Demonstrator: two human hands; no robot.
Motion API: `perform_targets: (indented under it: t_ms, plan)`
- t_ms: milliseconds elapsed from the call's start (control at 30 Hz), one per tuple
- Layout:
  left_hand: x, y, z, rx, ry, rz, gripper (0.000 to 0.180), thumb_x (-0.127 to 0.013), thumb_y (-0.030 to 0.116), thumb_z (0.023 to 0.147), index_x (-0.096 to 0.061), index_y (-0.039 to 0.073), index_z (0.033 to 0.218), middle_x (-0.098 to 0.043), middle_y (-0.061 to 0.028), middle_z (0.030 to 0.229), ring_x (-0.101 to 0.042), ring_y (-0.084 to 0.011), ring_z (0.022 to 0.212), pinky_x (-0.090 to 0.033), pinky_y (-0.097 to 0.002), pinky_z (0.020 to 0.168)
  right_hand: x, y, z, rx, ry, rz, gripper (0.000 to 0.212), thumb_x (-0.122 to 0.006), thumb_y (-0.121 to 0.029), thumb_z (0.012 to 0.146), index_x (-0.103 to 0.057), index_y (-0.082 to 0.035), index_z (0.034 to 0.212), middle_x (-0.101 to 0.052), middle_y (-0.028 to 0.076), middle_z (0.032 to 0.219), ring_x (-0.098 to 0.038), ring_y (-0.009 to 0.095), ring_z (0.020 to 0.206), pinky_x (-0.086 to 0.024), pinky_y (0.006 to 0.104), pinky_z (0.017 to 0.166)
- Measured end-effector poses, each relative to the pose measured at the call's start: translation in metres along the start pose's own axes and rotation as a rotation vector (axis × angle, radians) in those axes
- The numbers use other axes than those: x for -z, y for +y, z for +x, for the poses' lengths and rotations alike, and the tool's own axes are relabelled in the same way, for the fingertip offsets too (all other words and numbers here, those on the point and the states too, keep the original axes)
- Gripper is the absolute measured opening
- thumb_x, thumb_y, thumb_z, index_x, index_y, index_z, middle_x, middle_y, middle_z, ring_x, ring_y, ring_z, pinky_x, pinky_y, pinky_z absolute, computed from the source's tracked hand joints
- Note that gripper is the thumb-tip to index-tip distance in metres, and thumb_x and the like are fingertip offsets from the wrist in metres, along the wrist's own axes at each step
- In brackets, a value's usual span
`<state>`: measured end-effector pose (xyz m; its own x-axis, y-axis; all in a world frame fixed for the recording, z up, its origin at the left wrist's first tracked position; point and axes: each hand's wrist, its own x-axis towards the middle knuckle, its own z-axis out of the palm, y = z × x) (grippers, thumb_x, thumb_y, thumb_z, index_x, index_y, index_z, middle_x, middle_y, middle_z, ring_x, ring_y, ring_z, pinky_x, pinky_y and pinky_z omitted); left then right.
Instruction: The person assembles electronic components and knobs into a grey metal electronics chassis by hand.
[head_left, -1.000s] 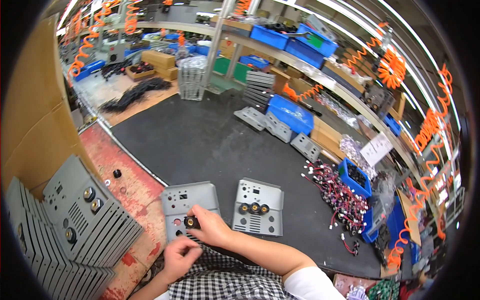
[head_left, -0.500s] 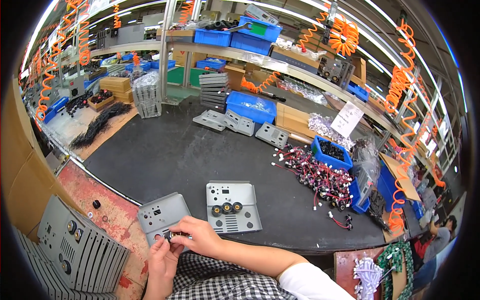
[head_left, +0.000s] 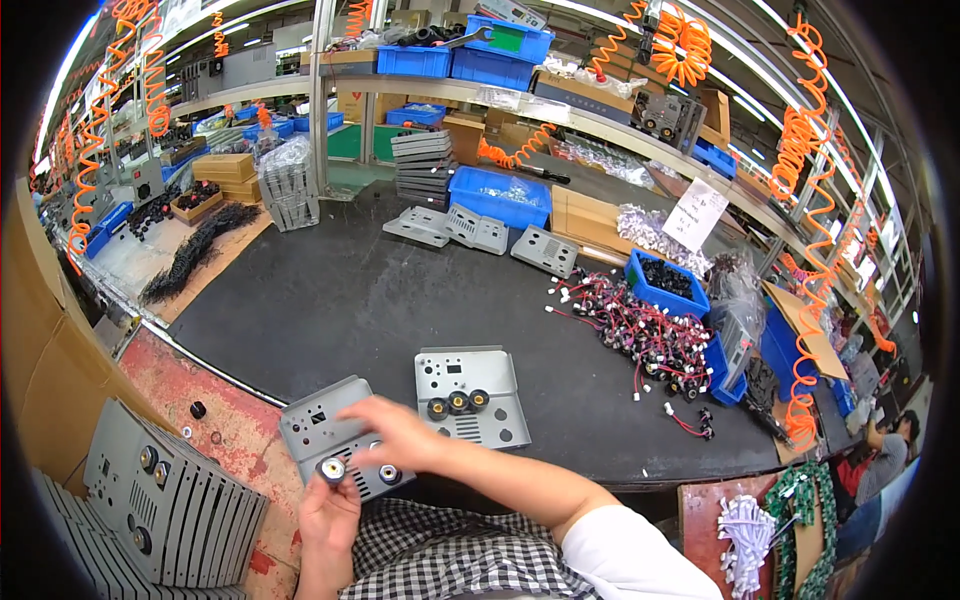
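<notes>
A grey metal panel (head_left: 322, 425) lies at the near edge of the black mat, with round black knobs fitted on it. My left hand (head_left: 328, 508) grips the panel's near edge, thumb beside the left knob (head_left: 331, 468). My right hand (head_left: 398, 436) rests on top of the panel with its fingers bent over the middle knob spot; whether it pinches anything is hidden. A second grey panel (head_left: 466, 392) with three black knobs lies just to the right, untouched.
Finished grey panels (head_left: 165, 500) stand stacked at the lower left by a cardboard wall. Red and white wired parts (head_left: 640, 330) lie heaped on the mat at right beside blue bins (head_left: 665, 285). More grey panels (head_left: 470, 228) sit at the mat's far side.
The view has swung right and the panels now sit further left in it. My right hand has shifted across the near panel, which now shows two knobs.
</notes>
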<state>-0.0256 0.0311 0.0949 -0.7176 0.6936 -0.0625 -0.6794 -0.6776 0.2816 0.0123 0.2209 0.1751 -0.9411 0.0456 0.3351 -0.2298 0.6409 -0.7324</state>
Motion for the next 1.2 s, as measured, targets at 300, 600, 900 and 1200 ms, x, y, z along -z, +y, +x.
perform_targets:
  t_ms: [300,600,900,1200]
  plan:
    - [-0.006,-0.001,-0.001,-0.057,0.028,0.137,0.030,-0.057,0.017,0.088,-0.054,0.002,0.114,-0.060,-0.0088,0.111,-0.059,-0.0207,0.099,-0.048,-0.0327,0.088,-0.019,-0.031,0.000,0.170,-0.111,0.013,0.047,-0.074,-0.018,0.067,-0.057,-0.005,0.109,-0.056,0.011,0.094,-0.061,0.027,0.080,-0.052,0.0356,0.069]
    - [0.010,0.012,-0.022,-0.129,0.057,0.274,0.045,-0.048,0.021,0.088,-0.043,0.005,0.129,-0.049,-0.0083,0.128,-0.049,-0.0202,0.116,-0.043,-0.0342,0.094,-0.047,-0.037,-0.001,0.323,-0.120,-0.087,0.036,-0.068,-0.017,0.072,-0.052,-0.005,0.102,-0.051,0.014,0.091,-0.058,0.033,0.075,-0.049,0.0409,0.062]
    - [-0.007,0.013,-0.028,-0.076,-0.003,0.043,0.039,-0.051,0.011,0.091,-0.041,-0.003,0.125,-0.051,-0.0143,0.121,-0.054,-0.0239,0.103,-0.047,-0.0352,0.090,-0.041,-0.040,-0.001,0.211,-0.052,-0.077,0.041,-0.073,-0.023,0.067,-0.052,-0.004,0.096,-0.053,0.013,0.091,-0.059,0.034,0.076,-0.048,0.0418,0.061]
    - [-0.010,0.010,-0.034,-0.010,0.100,0.094,0.026,-0.047,0.012,0.090,-0.051,0.000,0.113,-0.054,-0.0099,0.104,-0.052,-0.0218,0.098,-0.046,-0.0344,0.087,-0.056,-0.022,-0.012,0.403,0.018,-0.140,0.024,-0.066,-0.017,0.065,-0.051,-0.003,0.075,-0.051,0.012,0.077,-0.056,0.032,0.068,-0.046,0.0406,0.056]
